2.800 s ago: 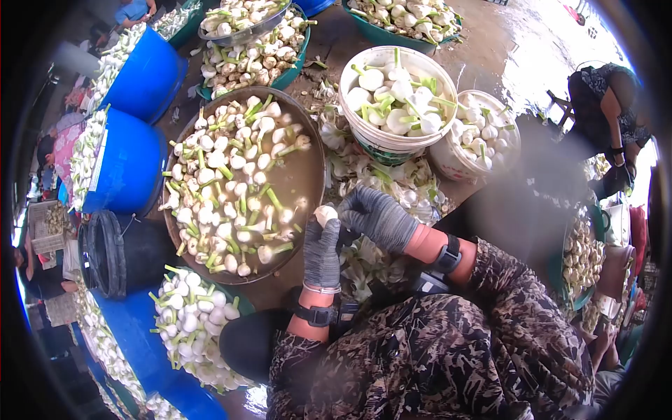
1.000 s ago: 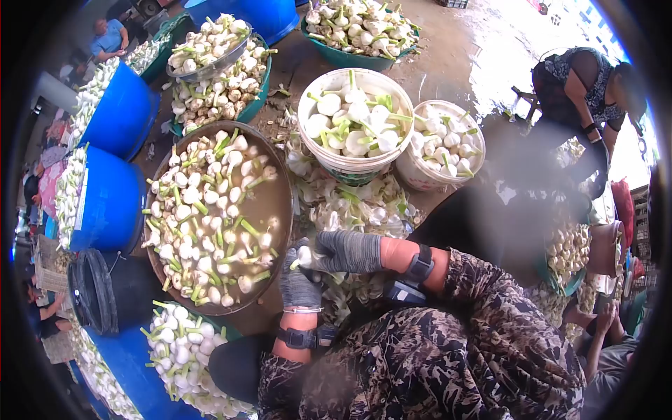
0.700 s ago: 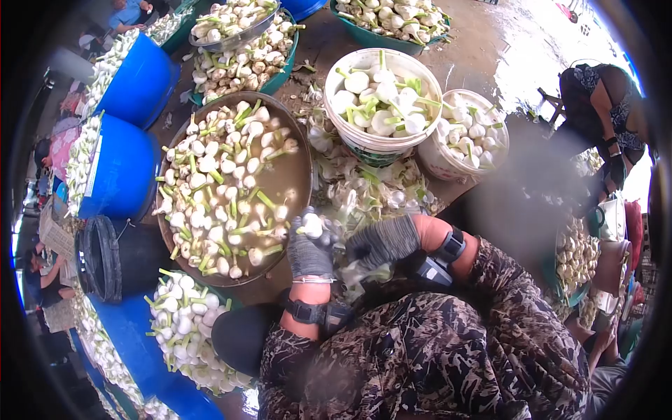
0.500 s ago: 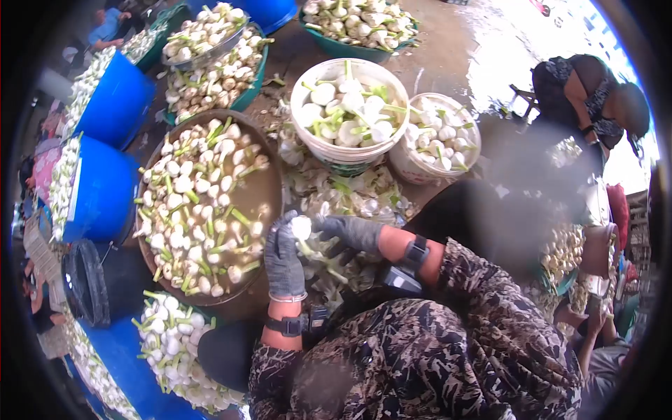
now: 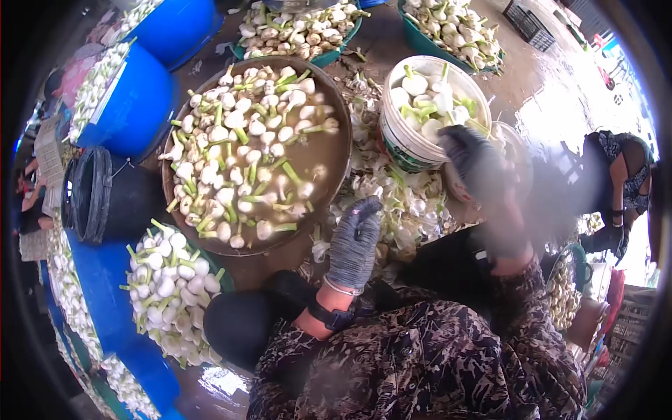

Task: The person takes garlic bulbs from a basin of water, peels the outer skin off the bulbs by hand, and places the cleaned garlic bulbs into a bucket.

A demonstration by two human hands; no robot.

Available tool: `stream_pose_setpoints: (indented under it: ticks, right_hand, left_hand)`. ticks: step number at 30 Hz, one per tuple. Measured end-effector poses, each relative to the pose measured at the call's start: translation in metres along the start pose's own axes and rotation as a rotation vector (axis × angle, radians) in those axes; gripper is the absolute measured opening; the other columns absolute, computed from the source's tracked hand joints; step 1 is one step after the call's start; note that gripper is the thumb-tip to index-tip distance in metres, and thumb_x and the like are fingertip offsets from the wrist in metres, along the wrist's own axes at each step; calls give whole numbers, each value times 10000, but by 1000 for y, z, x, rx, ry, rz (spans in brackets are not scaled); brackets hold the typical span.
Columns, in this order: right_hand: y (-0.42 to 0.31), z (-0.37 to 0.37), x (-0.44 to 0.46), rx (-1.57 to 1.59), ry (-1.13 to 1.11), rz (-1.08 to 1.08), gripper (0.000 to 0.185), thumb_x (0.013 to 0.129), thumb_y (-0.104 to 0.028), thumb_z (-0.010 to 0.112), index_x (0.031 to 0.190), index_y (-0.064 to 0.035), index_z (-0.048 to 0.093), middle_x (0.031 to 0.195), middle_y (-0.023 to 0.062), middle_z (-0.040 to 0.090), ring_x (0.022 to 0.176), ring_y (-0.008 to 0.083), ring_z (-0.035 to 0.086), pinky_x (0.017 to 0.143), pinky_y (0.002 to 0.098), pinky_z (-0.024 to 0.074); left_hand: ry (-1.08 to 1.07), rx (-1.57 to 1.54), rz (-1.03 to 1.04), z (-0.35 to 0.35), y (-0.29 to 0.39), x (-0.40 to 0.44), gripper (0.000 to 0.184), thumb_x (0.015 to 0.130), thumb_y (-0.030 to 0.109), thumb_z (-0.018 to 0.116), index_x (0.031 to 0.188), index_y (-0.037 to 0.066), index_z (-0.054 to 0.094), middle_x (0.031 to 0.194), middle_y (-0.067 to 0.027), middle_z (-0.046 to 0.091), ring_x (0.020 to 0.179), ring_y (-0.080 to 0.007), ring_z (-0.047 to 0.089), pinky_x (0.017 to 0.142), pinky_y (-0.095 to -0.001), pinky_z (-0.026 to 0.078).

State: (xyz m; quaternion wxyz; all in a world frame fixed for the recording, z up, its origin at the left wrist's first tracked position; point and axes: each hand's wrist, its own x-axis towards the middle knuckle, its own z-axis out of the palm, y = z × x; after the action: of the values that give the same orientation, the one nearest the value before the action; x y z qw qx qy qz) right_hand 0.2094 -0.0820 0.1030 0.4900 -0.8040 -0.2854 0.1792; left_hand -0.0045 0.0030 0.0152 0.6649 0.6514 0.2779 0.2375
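My left hand (image 5: 355,241), in a grey knit glove, is over the pile of garlic skins and trimmings (image 5: 399,203). Its fingers are curled together, and whatever they may hold is hidden. At the near right rim of the white bucket (image 5: 399,136), my right hand (image 5: 467,154) reaches out in a matching glove. Its fingers look stretched apart with no bulb visible in them, though a lens smear blurs the hand and forearm. Inside that bucket lie pale garlic bulbs (image 5: 416,85) with green stems. A second white bucket (image 5: 514,143) is partly hidden behind my right hand.
Left of my hands stands a wide round basin (image 5: 343,164) of murky water with floating garlic. A garlic heap (image 5: 168,287) lies by my knee. Blue tubs (image 5: 133,105), a black bucket (image 5: 129,199) and green basins (image 5: 437,49) surround me. Another person (image 5: 619,168) bends at right.
My hands have separated from the garlic bulb they were at together. The right hand has moved out to the white bucket; the bulb is no longer visible. The view has shifted left.
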Motion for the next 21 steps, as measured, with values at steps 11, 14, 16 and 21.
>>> stream_pose_setpoints:
  ticks: [11, 14, 16, 21]
  right_hand:
    - [97, 288, 77, -1049, -747, -465, 306, 867, -156, 572, 1155, -120, 667, 1206, 124, 646, 1085, 308, 632, 916, 432, 512]
    - [73, 273, 79, -948, -846, -336, 301, 863, -142, 584, 1150, -102, 664, 1169, 143, 660, 1051, 340, 641, 875, 432, 525]
    - [64, 245, 72, -561, -791, -239, 320, 899, -188, 613, 1188, -52, 613, 1124, 111, 680, 1003, 287, 656, 855, 378, 523]
    - [45, 163, 10, 481, -675, -122, 394, 976, -315, 570, 1268, -52, 550, 1131, 35, 629, 1069, 108, 536, 968, 297, 437]
  left_hand:
    - [229, -95, -160, -53, 11, 4, 278, 1006, 119, 438, 1214, -11, 569, 1147, -81, 620, 1044, -160, 581, 965, -300, 444]
    - [324, -130, -13, -54, -10, 9, 309, 1006, 153, 450, 1262, 0, 532, 1195, -85, 584, 1072, -164, 572, 978, -302, 439]
    - [425, -310, -157, -55, -5, 16, 335, 1002, 167, 463, 1296, 11, 498, 1208, -94, 580, 1084, -176, 571, 983, -313, 440]
    - [265, -1016, -539, -51, -30, 24, 451, 1001, 280, 485, 1375, 38, 416, 1288, -153, 540, 1133, -256, 567, 1017, -417, 444]
